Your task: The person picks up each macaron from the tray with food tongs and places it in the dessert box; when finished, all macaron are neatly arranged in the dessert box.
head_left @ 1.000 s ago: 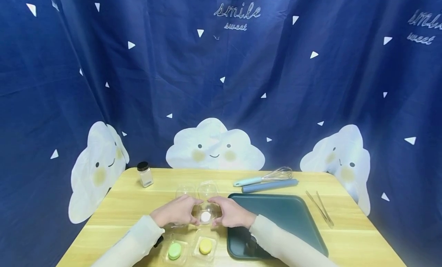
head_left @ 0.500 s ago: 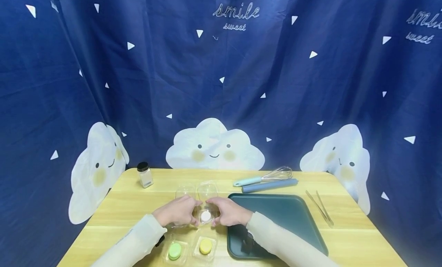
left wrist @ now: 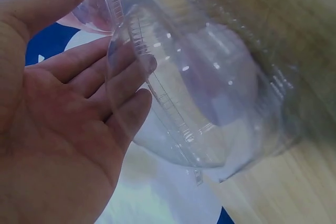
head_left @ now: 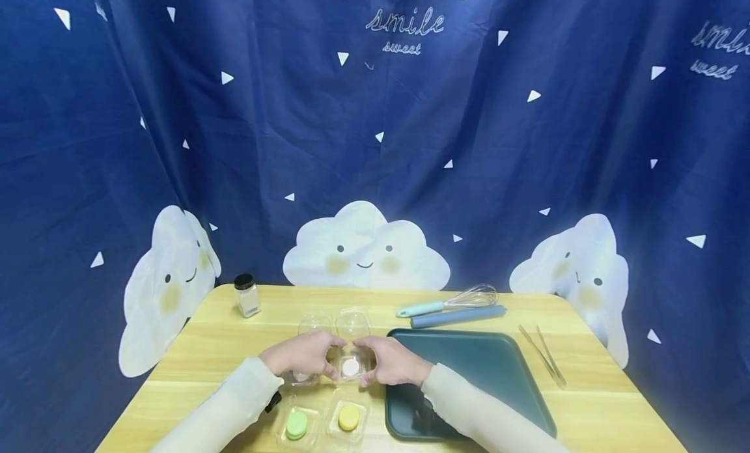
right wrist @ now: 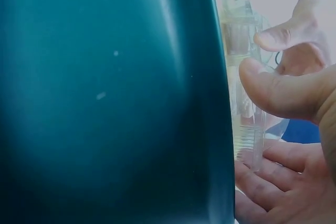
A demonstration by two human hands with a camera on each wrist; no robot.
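Observation:
Several clear plastic macaron boxes stand on the table. My left hand (head_left: 306,356) and right hand (head_left: 394,362) flank one box (head_left: 351,377), thumbs and index fingers spread near its corners. A white macaron (head_left: 351,366) lies in it. Beneath my left hand a pale macaron (head_left: 301,377) shows in a neighbouring box. In the left wrist view my left fingers (left wrist: 123,85) are straight and overlap a clear domed lid (left wrist: 173,129). In the right wrist view my right thumb (right wrist: 278,90) is at the boxes' edges, the other fingers extended below.
In front sit a green macaron (head_left: 296,425) and a yellow macaron (head_left: 348,417) in clear boxes. A dark green tray (head_left: 504,375) lies right, partly under my right forearm. Behind it are a whisk (head_left: 430,307) and blue rolling pin (head_left: 457,316). Tongs (head_left: 545,358) and a jar (head_left: 248,297) stand apart.
Both hands stay around the same box with only slight shifts. The pale macaron under my left hand has come into view, and the clear dome between my hands no longer shows distinctly.

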